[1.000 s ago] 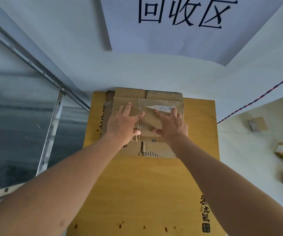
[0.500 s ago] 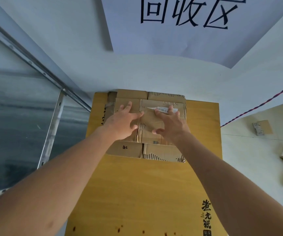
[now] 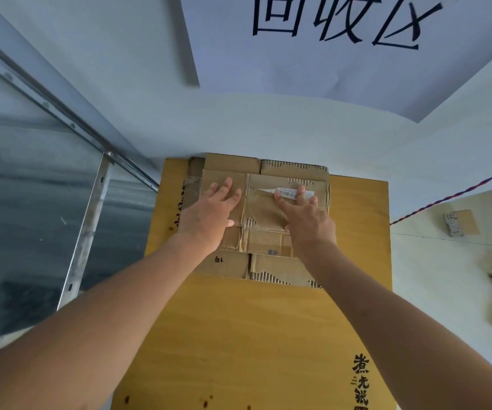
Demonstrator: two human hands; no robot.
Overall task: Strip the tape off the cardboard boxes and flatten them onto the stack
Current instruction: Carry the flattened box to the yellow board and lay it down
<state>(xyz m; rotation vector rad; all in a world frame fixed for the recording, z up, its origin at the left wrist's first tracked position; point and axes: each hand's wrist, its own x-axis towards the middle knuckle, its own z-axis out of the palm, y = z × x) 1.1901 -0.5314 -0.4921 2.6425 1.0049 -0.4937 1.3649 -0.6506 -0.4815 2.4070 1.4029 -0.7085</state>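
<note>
Head view. A flattened brown corrugated cardboard box (image 3: 264, 216) lies on a stack of flattened brown cardboard (image 3: 283, 270) at the far end of a yellow wooden tabletop (image 3: 238, 335), against the white wall (image 3: 238, 122). Its long axis runs left to right, parallel to the wall. A white barcode label (image 3: 287, 193) lies along the same axis, its torn tip pointing left. Left hand (image 3: 209, 216): fingers straight, pressed flat on the box's left half. Right hand (image 3: 305, 217): fingers spread, pressing flat, fingertips touching the label. A white paper sign with black characters (image 3: 342, 48) hangs above.
</note>
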